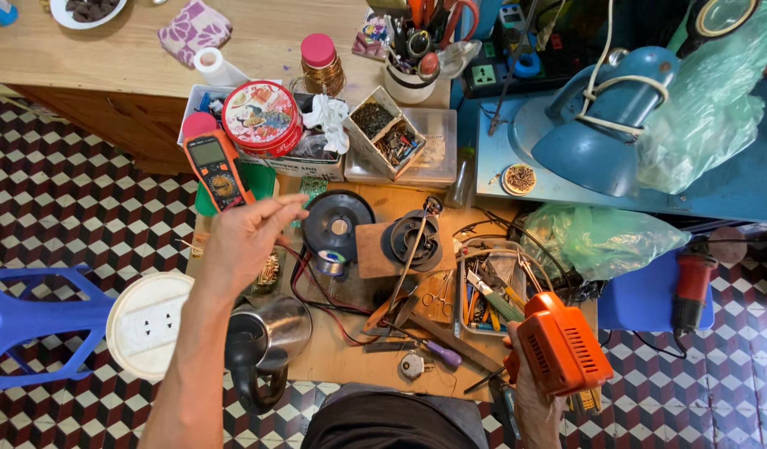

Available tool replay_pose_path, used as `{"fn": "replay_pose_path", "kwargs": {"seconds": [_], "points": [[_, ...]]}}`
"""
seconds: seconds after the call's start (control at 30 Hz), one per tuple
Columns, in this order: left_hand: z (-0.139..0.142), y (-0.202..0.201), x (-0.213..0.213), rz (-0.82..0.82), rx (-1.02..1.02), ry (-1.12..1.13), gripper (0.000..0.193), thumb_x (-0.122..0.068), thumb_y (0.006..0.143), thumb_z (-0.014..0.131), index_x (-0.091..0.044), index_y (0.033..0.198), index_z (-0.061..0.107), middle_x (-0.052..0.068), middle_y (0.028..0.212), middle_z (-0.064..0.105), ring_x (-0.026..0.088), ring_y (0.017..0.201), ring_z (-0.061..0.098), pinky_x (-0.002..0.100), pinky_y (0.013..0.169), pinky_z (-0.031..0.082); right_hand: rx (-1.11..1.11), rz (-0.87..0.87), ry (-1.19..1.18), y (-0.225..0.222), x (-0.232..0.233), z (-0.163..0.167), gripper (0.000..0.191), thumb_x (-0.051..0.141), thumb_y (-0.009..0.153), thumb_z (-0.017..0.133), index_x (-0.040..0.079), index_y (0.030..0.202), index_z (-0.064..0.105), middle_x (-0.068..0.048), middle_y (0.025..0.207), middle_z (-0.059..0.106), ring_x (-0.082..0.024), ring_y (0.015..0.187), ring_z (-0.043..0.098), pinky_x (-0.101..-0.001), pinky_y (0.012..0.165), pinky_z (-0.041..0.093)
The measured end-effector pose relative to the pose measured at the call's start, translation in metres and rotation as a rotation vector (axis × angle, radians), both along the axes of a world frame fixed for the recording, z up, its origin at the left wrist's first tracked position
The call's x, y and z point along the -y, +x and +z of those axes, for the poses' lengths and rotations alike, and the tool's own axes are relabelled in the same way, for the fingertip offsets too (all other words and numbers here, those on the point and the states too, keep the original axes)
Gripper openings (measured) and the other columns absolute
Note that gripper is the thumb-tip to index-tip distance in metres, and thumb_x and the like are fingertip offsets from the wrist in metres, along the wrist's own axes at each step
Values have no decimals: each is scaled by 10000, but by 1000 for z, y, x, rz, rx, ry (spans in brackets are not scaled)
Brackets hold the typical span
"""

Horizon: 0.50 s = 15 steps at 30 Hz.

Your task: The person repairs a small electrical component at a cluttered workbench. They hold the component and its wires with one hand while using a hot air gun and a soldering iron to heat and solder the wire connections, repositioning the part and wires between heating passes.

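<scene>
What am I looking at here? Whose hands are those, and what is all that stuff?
This is one picture from a camera worn on a person's head, looking down, so you see their own two hands. The right hand grips an orange power tool. The left hand is raised with open fingers and holds nothing; it is close to an orange meter. Below is a low wooden board crowded with things: a metal kettle, a spool of solder, red and black wires, a purple screwdriver and a tray of small tools.
</scene>
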<state>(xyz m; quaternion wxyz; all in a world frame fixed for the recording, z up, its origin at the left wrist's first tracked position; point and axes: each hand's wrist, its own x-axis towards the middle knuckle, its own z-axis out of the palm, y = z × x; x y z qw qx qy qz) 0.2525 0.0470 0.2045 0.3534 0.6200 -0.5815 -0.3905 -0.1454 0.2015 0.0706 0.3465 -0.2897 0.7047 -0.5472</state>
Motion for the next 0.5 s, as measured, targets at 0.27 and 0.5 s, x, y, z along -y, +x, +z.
{"fn": "replay_pose_path", "kwargs": {"seconds": [0.27, 0.5], "points": [[74, -31, 69, -188, -206, -282, 235, -134, 1063, 615, 5, 1241, 680, 81, 954, 770, 88, 873, 742, 237, 788, 634, -4, -21, -41, -10, 1, -7, 316, 264, 917, 798, 36, 1108, 690, -55, 811, 651, -109, 632, 538, -257, 531, 442], [72, -59, 150, -170, -446, -415, 181, -201, 1123, 610, -21, 1129, 602, 102, 971, 780, 141, 888, 780, 266, 780, 656, -4, -28, -53, -20, 7, -19, 322, 275, 916, 805, 23, 1085, 699, -57, 786, 640, -109, 620, 531, -259, 521, 434]]}}
